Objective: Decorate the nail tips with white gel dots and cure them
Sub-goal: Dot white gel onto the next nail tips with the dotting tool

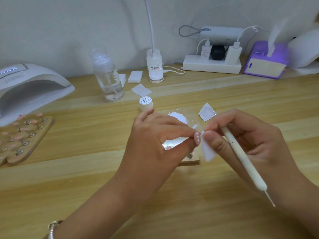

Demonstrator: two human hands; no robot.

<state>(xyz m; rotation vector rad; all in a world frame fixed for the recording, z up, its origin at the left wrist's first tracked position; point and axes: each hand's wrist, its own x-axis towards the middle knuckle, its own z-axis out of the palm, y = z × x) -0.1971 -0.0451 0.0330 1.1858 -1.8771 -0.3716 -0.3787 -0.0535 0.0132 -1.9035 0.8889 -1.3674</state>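
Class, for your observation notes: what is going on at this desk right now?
A person's left hand pinches a small pink nail tip already carrying white gel dots. The right hand holds a long white dotting pen and pinches a white wipe pad beside the tip. The white curing lamp stands apart at the left.

Bright, even light lay over the pale wooden tabletop [86, 169], with only faint, soft-edged shadows under the left hand [155, 140] and the right hand [250, 140]. A white patch of glare shone on the small wooden board [193, 159] beneath the left hand's fingers. Far to the left of the hands, the white dome-shaped curing lamp [31, 87] was smeared and bowed by wide-angle distortion. Far to the right, the purple plastic box [265, 61] looked soft and hazy.
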